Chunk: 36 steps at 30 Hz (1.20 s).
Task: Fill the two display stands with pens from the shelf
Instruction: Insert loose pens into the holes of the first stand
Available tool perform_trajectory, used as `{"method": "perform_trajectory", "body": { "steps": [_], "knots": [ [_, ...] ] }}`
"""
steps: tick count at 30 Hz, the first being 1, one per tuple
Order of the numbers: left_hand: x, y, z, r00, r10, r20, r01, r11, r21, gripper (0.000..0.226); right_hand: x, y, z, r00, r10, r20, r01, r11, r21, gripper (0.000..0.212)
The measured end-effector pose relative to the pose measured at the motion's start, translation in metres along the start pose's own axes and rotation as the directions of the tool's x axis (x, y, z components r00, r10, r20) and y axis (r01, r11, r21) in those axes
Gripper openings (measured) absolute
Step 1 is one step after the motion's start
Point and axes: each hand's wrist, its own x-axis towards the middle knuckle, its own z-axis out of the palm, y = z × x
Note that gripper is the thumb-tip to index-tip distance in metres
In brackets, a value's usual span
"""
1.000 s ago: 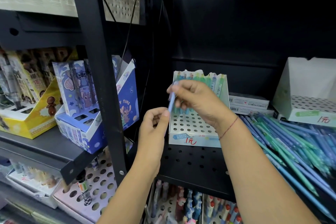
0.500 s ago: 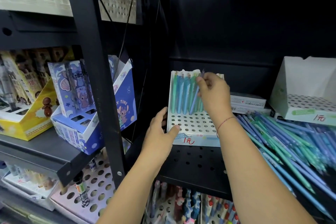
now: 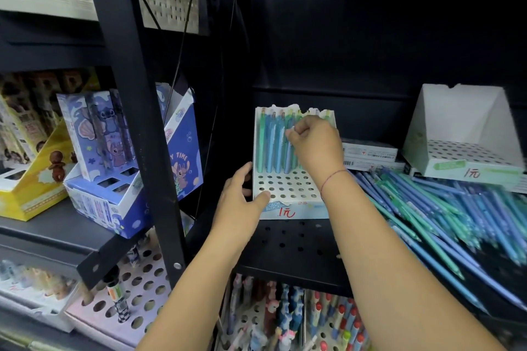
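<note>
A yellow box (image 3: 31,179) and a blue box (image 3: 114,179) are placed on the neighbouring shelf, at 9 o'clock of the view. The left hand (image 3: 242,202) is closed on the first stand (image 3: 285,194). The thumb is laid on the perforated top at its 7 o'clock corner, and the fingers are wrapped round the left wall. A row of pens (image 3: 269,145) is seated upright in the rear holes. The right hand (image 3: 316,148) is curled over this row, and the top of one lavender pen (image 3: 288,158) is pinched between thumb and fingertips. Flat boxes (image 3: 370,154) are stacked at 3 o'clock of this stand. Loose pens (image 3: 456,214) are heaped on the black shelf (image 3: 296,248) at 4 o'clock. The second stand (image 3: 467,151) is set behind them, at 2 o'clock.
</note>
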Motion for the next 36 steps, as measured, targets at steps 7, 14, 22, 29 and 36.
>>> {"method": "perform_trajectory", "body": {
  "steps": [7,14,22,29,36],
  "knots": [
    [0.001,-0.002,0.000,1.000,0.007,0.007,-0.007,1.000,-0.009,0.061,-0.009,-0.003,-0.087,0.951,0.141,0.276,-0.090,0.978,-0.190,0.040],
    [0.005,-0.006,0.002,1.000,0.025,-0.005,-0.025,1.000,-0.007,0.062,-0.061,0.053,-0.161,0.823,0.341,0.454,-0.075,0.858,-0.508,0.024],
    [0.007,-0.009,0.003,0.999,0.050,0.010,-0.049,0.999,-0.020,0.061,-0.083,0.078,-0.164,0.796,0.423,0.434,-0.068,0.774,-0.629,0.028],
    [0.007,-0.008,0.003,0.999,0.051,0.018,-0.050,0.998,-0.026,0.061,-0.078,0.081,-0.147,0.803,0.455,0.385,-0.087,0.728,-0.680,0.039],
    [0.006,-0.008,0.002,0.998,0.045,0.032,-0.044,0.999,-0.027,0.062,-0.068,0.069,-0.124,0.802,0.447,0.396,-0.044,0.705,-0.708,0.059]
  ]
}}
